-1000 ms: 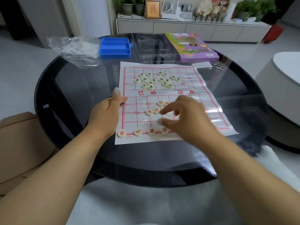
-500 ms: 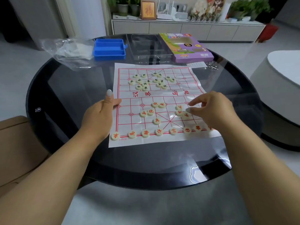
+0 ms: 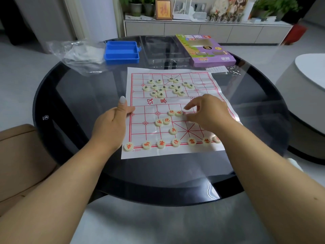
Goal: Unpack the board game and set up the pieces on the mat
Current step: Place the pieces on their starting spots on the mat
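While the left hand (image 3: pixel 112 124) lies flat-fingered on the mat's (image 3: pixel 140 152) nine o'clock edge, the right hand (image 3: pixel 209 113), fingers curled toward loose red pieces (image 3: pixel 171 112), has black pieces (image 3: pixel 160 89) at twelve o'clock unsorted, so setup seems roughly half done.

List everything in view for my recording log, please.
mat: one, white with red grid, table centre
red-marked pieces: seven in near row, five loose mid-mat, some hidden
black-marked pieces: cluster, cream, far half
blue tray: one, far left of mat
purple game box: one, far right
plastic bag: one, clear, far left
table: one, dark glass, round
left hand: presses mat's left edge
right hand: fingers curled over loose pieces
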